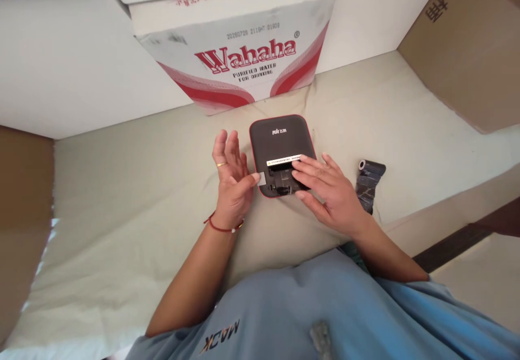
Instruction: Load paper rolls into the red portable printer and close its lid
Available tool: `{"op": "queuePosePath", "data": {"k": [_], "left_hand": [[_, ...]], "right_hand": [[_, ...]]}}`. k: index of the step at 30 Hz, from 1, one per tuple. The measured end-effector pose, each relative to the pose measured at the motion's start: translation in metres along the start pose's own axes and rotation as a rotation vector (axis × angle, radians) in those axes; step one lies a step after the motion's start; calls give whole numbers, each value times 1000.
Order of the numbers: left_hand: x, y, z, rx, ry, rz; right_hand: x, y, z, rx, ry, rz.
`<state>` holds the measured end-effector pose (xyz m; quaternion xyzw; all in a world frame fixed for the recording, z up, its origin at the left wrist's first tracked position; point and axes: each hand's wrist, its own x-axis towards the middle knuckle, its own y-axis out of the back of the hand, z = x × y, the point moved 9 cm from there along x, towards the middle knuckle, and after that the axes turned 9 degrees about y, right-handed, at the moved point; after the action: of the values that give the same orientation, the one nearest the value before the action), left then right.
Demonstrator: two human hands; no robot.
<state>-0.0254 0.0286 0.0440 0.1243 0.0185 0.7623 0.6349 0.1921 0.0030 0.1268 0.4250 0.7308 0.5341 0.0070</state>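
Observation:
A flat black device [271, 144] with a red rim and rounded corners, resembling a small receipt printer, lies on the pale cloth. Its near part is an uncovered compartment [281, 178], with a white warning strip [280, 161] along the far edge. My left hand [234, 181] is at the device's left side, thumb tip on a light grey tab [262, 179] at the edge, other fingers spread and raised. My right hand [331, 194] rests over the right side with fingers stretched out, covering part of the compartment and strip. What lies under those fingertips is hidden.
To the right of my right hand lies a black roll [371, 169] with a white core, its loose end hanging toward me. A Wahaha water carton [244, 51] stands behind the device. Brown cardboard boxes flank the cloth at left [24, 213] and right [467, 51].

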Motion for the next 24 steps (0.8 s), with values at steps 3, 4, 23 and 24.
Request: {"op": "queuePosePath", "data": {"k": [3, 4, 23, 24], "left_hand": [[1, -8, -11, -15, 26, -99], [0, -9, -13, -35, 27, -117], [2, -20, -35, -196, 6, -171], [2, -21, -36, -203, 8, -187]], "right_hand": [[-6, 4, -7, 24, 81, 56], [-7, 6, -9, 32, 107, 75], [113, -35, 51, -372, -235, -503], [115, -41, 50, -387, -230, -512]]}}
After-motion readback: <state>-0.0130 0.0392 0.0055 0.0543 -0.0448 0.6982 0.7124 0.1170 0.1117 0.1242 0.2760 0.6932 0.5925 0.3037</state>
